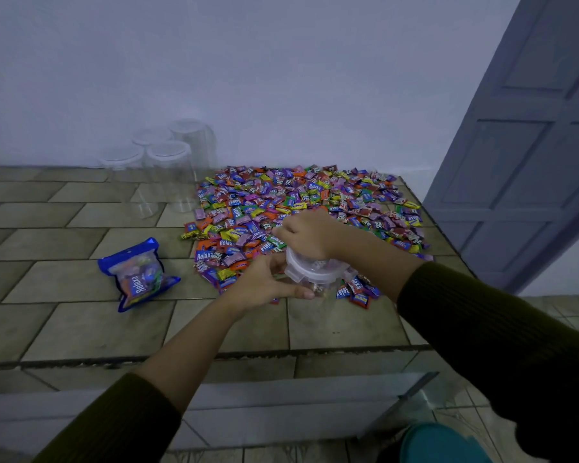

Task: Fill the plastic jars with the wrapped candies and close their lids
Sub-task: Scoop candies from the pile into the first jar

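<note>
Over the tiled surface (81, 329), just in front of the candies (298, 195), my left hand (264, 285) grips the jar (315, 295) and my right hand (306, 233) curls over the lid (310, 270); pressing off-centre could leave it unlatched or tip the slick jar.

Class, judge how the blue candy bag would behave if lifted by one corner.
The blue candy bag probably sags: its film looks crumpled. Visibly bulging, it likely feels weighty. Lying flat, it seems unlikely to roll.
</note>
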